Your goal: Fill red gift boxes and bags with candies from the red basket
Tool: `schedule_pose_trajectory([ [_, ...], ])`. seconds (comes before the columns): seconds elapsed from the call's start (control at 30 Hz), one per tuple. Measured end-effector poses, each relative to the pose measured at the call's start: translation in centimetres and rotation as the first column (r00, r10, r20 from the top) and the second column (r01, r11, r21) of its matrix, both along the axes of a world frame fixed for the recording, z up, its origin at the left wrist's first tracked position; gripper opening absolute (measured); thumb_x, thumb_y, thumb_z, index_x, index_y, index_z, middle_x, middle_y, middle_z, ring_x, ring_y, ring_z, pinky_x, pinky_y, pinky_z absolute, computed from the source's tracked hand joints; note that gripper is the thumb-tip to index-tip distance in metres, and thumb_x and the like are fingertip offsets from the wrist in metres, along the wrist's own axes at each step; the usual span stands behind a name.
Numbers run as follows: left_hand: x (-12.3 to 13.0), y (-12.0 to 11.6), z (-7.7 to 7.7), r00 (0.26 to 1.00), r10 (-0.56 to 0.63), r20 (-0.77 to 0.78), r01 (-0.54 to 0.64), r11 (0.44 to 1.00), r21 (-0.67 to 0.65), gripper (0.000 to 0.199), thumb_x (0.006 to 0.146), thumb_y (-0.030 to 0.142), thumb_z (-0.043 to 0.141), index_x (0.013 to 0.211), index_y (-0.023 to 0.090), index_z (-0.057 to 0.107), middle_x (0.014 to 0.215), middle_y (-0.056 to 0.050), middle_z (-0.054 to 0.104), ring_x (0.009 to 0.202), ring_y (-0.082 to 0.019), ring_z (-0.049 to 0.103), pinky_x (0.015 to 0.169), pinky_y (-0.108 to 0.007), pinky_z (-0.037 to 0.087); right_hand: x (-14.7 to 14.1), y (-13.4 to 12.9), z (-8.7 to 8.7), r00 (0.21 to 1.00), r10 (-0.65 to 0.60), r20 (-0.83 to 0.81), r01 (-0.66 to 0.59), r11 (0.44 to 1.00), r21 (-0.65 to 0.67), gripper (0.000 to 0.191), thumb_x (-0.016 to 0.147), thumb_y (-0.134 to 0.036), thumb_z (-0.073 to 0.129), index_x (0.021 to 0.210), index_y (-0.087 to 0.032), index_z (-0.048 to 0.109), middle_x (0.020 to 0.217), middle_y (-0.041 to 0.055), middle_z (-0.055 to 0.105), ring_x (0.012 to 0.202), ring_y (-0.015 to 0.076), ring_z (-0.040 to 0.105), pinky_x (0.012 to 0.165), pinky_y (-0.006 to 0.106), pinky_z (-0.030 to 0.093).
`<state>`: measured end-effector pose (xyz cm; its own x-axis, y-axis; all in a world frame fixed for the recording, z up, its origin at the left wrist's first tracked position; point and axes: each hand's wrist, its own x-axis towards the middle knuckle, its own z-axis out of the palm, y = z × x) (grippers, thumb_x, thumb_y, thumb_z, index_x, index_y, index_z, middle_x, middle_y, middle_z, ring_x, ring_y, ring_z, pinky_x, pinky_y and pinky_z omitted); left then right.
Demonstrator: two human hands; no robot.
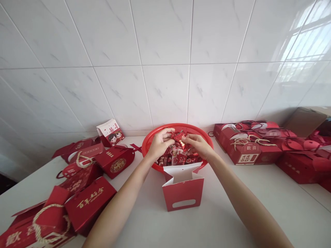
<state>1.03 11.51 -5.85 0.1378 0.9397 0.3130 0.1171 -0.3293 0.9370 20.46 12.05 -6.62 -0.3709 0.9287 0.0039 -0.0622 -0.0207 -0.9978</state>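
Observation:
Red-wrapped candies [172, 159] fill a round red plastic basket [148, 146] against the tiled wall. Over this heap my left hand [160, 143] and my right hand [200, 145] face each other with bent, pinching fingers. Between their fingertips is a shiny red candy packet [180, 138], gripped from both sides. In front of the basket, a red paper gift box [183, 194] stands upright between my forearms. Its top is open, its white inside shows, and an oval handle slot is cut in the front. Neither hand touches the box.
Folded red gift boxes [90, 203], some with rope handles, crowd the left side of the white table [144, 220]. More red boxes [247, 151] lie in a group on the right. A brown cardboard carton [306, 120] stands at the far right.

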Motion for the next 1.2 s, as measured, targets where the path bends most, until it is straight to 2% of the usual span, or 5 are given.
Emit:
schedule_pose_trajectory([
  [0.27,-0.6,0.1,-0.3,0.989,-0.092,-0.115,0.088,0.995,-0.039,0.049,0.074,0.017,0.064,0.124,0.020,0.066,0.117,-0.010,0.075,0.105,-0.026,0.073,0.090,-0.040,0.059,-0.2,-0.3,0.4,0.991,-0.134,-0.006,0.134,0.991,-0.024,0.032,0.076,-0.040,0.081,0.084,-0.020,0.057,0.075,-0.0013,0.066,0.059,0.0149,0.070,0.047,0.023,0.056],
  [0.67,-0.5,-0.2,-0.3,0.994,-0.009,-0.111,0.010,1.000,0.007,0.035,0.075,0.034,0.076,0.106,0.019,0.073,0.117,-0.010,0.074,0.114,-0.029,0.069,0.097,-0.044,0.059,-0.3,-0.3,-0.1,0.993,-0.091,0.070,0.078,0.983,0.165,0.047,0.071,-0.060,0.080,0.085,-0.017,0.067,0.075,-0.0001,0.064,0.065,0.0151,0.066,0.057,0.028,0.058],
  [0.97,-1.1,-0.1,0.3,0.948,-0.024,-0.317,0.043,0.998,0.053,0.047,0.079,0.036,0.072,0.125,0.022,0.069,0.119,-0.008,0.075,0.112,-0.026,0.070,0.101,-0.040,0.055,0.0,-0.5,0.3,0.982,0.059,0.178,-0.086,0.984,0.153,0.038,0.073,-0.033,0.079,0.107,-0.017,0.075,0.068,-0.0024,0.066,0.066,0.0139,0.061,0.060,0.025,0.045],
  [1.1,-2.7,0.4,0.7,0.811,-0.021,-0.585,0.007,1.000,-0.026,0.034,0.086,0.036,0.062,0.113,0.021,0.074,0.112,-0.008,0.077,0.105,-0.026,0.071,0.095,-0.036,0.054,0.0,-0.1,-0.2,0.988,-0.048,0.148,0.021,0.983,0.182,0.024,0.072,-0.031,0.074,0.091,-0.017,0.076,0.074,0.0002,0.068,0.071,0.0145,0.060,0.061,0.025,0.044],
  [1.2,-3.2,0.4,1.0,0.525,-0.186,-0.830,0.006,0.976,-0.216,0.034,0.080,0.033,0.066,0.110,0.019,0.076,0.110,-0.010,0.077,0.105,-0.030,0.070,0.087,-0.034,0.054,-0.1,0.2,-0.6,0.988,-0.111,0.109,0.093,0.983,0.159,0.026,0.070,-0.032,0.074,0.093,-0.019,0.073,0.078,-0.0004,0.067,0.071,0.0140,0.058,0.059,0.025,0.044],
])
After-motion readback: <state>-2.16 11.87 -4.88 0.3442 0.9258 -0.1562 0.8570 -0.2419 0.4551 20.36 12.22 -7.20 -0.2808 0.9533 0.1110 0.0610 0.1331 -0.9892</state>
